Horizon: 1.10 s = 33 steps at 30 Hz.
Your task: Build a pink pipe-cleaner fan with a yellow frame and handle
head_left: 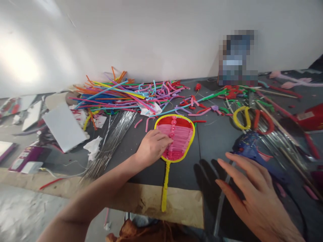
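While the left hand (pixel 151 148) presses loosely curled fingers on the fan (pixel 175 139) lying mid-table, its pink filling looks nearly complete; the right hand (pixel 252 195) hovers open, empty, near the glue gun (pixel 252 149).

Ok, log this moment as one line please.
left hand: pressing on pipe-cleaner fan | right hand: open, reaching toward blue glue gun | pipe-cleaner pile behind

Dark table (pixel 217 137) with pipe-cleaner pile (pixel 131 92), wire bundle (pixel 113 137), yellow-rimmed fan (pixel 174 137), scissors (pixel 252 119), glue gun (pixel 252 149).
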### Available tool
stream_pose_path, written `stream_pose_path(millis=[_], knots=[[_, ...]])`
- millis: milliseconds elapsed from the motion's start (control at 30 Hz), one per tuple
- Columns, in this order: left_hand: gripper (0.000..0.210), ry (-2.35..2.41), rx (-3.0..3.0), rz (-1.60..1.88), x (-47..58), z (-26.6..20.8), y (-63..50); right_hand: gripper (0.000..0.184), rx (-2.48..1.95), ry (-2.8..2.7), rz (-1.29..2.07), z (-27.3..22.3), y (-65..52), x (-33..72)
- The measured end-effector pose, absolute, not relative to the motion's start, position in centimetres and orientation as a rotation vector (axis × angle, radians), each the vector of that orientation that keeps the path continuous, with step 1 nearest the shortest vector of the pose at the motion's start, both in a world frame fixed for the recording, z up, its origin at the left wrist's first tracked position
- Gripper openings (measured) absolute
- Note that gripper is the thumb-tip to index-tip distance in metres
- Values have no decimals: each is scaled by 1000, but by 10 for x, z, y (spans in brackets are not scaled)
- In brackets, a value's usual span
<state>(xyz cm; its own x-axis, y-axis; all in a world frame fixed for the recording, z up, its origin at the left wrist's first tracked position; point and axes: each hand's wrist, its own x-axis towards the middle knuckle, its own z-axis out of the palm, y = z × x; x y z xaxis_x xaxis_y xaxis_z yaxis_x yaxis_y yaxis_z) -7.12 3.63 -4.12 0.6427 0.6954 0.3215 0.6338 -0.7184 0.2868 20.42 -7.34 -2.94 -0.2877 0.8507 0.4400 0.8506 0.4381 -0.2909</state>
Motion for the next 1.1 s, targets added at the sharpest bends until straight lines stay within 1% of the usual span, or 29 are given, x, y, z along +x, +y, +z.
stream_pose_path(millis=[100,167,267,367,433,700,800,900,1000,1100], knots=[[23,1126,2732,659,-73,-37,34,37,-1421,-2153,-6,-28,-74,205],[25,1132,2782,658,-76,-32,30,35,-1429,-2149,-5,-28,-75,206],[26,1135,2899,525,-78,-27,21,35,-1447,-2137,14,-30,-78,208],[39,1152,2986,395,-77,-24,12,38,-1445,-2125,38,-33,-80,209],[45,1171,3013,371,-75,-24,8,41,-1445,-2120,45,-34,-82,209],[50,1240,3017,303,-72,-28,4,37,-1458,-2142,2,-36,-87,213],[48,1229,3010,308,-72,-27,6,37,-1481,-2141,11,-33,-91,214],[39,1214,3008,372,-75,-22,7,33,-1490,-2177,-25,-29,-95,219],[29,1244,3001,499,-82,-16,5,33,-1561,-2183,-141,-29,-99,232],[27,1283,2995,572,-89,-13,-2,35,-1733,-2129,-277,-34,-99,249]])
